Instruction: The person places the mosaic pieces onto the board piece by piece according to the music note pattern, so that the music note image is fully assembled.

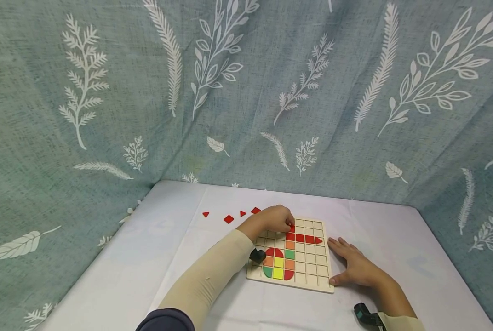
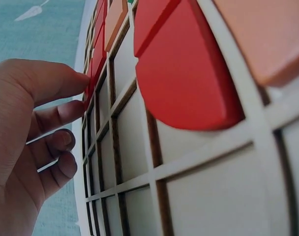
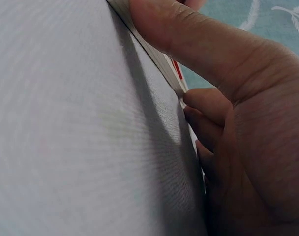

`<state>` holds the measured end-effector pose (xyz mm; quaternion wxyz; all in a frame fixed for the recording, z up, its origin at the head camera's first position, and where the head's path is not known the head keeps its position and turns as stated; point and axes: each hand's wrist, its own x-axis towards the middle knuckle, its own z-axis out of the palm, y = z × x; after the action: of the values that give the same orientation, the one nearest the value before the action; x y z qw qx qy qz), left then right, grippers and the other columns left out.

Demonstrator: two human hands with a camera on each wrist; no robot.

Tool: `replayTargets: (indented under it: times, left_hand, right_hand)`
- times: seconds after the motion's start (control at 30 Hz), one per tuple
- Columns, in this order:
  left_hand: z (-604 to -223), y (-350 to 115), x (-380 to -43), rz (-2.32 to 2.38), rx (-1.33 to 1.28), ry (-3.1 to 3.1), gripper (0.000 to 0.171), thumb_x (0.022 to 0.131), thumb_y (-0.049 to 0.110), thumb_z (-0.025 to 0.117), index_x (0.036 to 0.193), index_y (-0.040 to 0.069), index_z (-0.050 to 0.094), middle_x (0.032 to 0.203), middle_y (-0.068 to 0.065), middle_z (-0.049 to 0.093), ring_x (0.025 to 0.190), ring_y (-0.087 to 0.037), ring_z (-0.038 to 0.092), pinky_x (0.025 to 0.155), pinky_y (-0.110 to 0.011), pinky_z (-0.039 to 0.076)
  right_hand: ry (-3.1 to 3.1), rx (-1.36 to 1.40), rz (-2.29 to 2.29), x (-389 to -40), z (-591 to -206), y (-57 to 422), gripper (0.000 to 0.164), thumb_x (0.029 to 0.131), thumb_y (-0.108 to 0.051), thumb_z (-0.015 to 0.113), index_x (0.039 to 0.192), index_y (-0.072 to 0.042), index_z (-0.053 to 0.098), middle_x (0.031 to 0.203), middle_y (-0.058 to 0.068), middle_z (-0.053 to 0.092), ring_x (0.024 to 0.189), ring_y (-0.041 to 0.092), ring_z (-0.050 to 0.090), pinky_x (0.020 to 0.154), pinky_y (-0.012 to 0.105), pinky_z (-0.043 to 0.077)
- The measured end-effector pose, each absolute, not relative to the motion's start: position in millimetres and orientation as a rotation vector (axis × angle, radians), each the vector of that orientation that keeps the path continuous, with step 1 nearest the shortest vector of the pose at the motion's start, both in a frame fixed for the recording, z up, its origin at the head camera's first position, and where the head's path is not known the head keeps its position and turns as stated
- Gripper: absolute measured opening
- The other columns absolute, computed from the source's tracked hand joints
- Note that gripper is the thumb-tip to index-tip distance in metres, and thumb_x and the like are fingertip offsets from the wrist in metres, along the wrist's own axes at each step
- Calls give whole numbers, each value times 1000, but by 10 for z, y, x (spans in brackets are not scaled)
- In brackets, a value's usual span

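A wooden grid board (image 1: 313, 276) lies on the table, with coloured tiles set in some of its squares. My left hand (image 1: 276, 218) reaches over its far left part. Thumb and forefinger pinch a small red tile (image 2: 89, 88) at a grid square, just beyond a row of red tiles (image 1: 299, 238) that ends in a red triangle (image 1: 318, 240). The other fingers are loosely curled. At the board's right edge rests my right hand (image 1: 356, 266), fingers spread, the thumb (image 3: 159, 29) touching the edge near the front corner.
Several loose red pieces lie beyond the board to the left, among them a triangle (image 1: 205, 214) and a square (image 1: 228, 219). Nearer on the board are yellow tiles (image 1: 278, 268), a green tile (image 1: 289, 254) and rounded red ones (image 2: 189, 78). A leaf-patterned curtain (image 1: 246, 92) hangs behind the table.
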<state>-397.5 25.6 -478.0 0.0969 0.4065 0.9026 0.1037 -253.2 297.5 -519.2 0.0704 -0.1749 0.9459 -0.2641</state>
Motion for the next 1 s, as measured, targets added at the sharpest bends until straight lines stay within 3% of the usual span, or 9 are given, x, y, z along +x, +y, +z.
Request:
replayTargets:
  times: [0.33, 0.8, 1.0]
  left_hand:
    - [-4780, 188, -3969, 364, 1195, 2690, 16, 89, 24, 68, 101, 19, 78, 88, 12, 63, 78, -4, 56, 71, -22, 46]
    - [-4752, 10, -4033, 347, 1117, 2748, 16, 92, 21, 62, 99, 21, 76, 94, 12, 65, 85, -6, 58, 78, -27, 48]
    - [-4675, -223, -4131, 402, 1071, 2786, 15, 93, 15, 61, 99, 16, 75, 92, 9, 66, 82, -8, 58, 78, -27, 48]
  right_hand:
    - [2843, -544, -798, -2542, -5190, 2978, 119, 55, -59, 85, 148, -1, 37, 154, 17, 31, 143, 44, 13, 109, 62, 7]
    - [2835, -513, -792, -2552, -5194, 2978, 120, 54, -58, 86, 148, -1, 37, 155, 16, 30, 143, 43, 12, 110, 61, 6]
    - [2848, -538, -786, -2536, -5197, 2973, 120, 54, -59, 85, 148, -1, 38, 154, 18, 31, 143, 44, 13, 110, 61, 7]
